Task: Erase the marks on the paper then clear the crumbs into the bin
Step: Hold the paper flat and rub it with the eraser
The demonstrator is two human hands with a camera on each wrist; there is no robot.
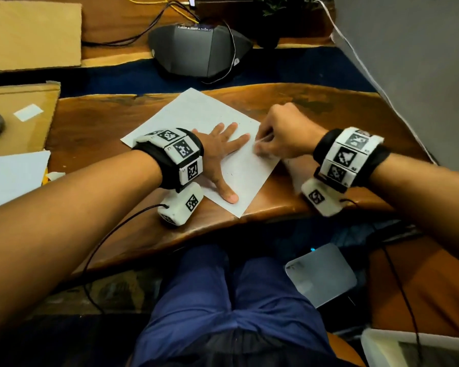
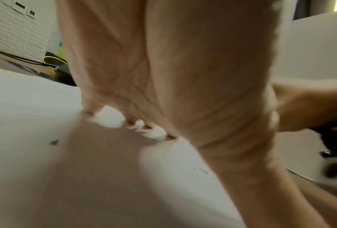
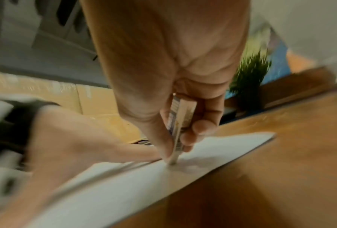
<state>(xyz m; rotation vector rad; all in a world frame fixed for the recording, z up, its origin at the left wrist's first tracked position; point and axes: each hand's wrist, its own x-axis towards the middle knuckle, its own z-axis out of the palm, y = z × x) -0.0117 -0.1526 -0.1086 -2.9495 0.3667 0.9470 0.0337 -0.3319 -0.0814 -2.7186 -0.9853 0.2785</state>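
Centre of head view: white paper sheet [image 1: 196, 123] lies on the brown wooden table [image 1: 329, 107].
On the sheet: flat left hand [image 1: 217, 152]; just right of it, right hand [image 1: 281, 133] holding a sleeved eraser [image 3: 178, 128] on the sheet's right edge.
Upper centre: grey wedge-shaped device [image 1: 196, 49] behind the sheet.
Upper left: tan cardboard sheet [image 1: 35, 33].

At the wooden table's [image 1: 329, 186] far edge you see a dark grey wedge-shaped device [image 1: 196, 51]; flat brown cardboard sheets [image 1: 35, 35] cover its far-left corner.
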